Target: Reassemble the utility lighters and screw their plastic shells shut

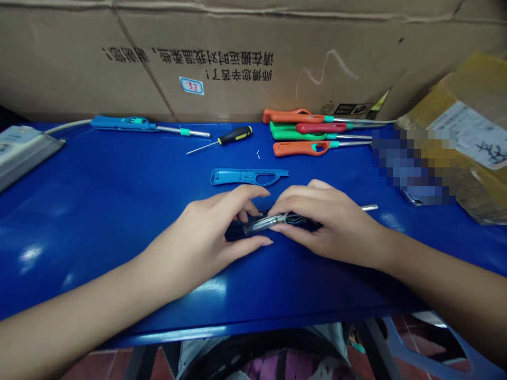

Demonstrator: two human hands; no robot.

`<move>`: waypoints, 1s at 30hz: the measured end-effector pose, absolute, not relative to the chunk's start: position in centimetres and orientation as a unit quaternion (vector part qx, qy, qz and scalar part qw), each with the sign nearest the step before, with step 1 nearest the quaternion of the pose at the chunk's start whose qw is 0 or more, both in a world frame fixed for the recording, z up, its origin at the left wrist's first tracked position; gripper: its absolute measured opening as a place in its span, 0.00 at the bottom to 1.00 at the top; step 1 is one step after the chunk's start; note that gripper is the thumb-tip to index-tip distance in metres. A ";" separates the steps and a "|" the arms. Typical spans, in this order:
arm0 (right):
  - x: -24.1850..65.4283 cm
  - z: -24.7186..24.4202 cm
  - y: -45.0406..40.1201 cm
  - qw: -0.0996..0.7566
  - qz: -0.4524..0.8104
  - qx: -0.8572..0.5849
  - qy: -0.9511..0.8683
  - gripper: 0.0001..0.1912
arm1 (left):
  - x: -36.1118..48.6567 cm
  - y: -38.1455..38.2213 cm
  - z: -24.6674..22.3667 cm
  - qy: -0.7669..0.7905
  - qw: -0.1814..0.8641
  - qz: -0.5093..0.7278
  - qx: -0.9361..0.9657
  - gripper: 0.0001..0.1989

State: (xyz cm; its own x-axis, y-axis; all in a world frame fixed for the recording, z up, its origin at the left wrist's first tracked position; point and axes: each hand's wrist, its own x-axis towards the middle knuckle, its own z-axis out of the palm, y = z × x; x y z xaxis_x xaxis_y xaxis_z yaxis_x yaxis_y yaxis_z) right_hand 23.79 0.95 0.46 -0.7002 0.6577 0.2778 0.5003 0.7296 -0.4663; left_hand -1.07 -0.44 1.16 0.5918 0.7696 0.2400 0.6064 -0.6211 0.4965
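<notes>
My right hand is closed around a clear lighter fuel tank, pinching its right end between thumb and fingers. Thin wires run from the tank under that hand. Beyond the knuckles a metal lighter tube sticks out; what joins it to the tank is hidden. Around the tank's left end, my left hand is open, its thumb and fingers apart. Just past my hands, a blue lighter casing half lies with its hollow side up.
Several orange, green and red lighters lie at the back right. A blue lighter and a yellow-black screwdriver lie at the back left. A large cardboard box borders the table; a taped parcel stands right, a power strip left.
</notes>
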 end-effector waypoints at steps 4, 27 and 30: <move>24.0 0.7 1.2 0.220 0.163 -0.338 -0.901 0.06 | -2.4 0.8 1.9 0.408 0.078 0.119 0.902 0.29; 23.6 -0.1 1.2 0.186 0.213 -0.346 -0.894 0.03 | -0.9 -0.3 0.1 0.367 0.201 0.185 0.889 0.13; 23.8 -0.2 1.3 0.170 0.225 -0.355 -0.892 0.04 | -0.6 -0.1 0.2 0.372 0.208 0.189 0.884 0.11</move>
State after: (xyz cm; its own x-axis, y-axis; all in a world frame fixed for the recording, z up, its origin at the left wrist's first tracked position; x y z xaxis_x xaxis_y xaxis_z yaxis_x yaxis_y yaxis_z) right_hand 23.76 1.34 -0.21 -0.6910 0.7085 0.1432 0.5561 0.6476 -0.5209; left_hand -0.64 -0.13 0.22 0.6515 0.7374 0.1783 0.5802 -0.6358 0.5091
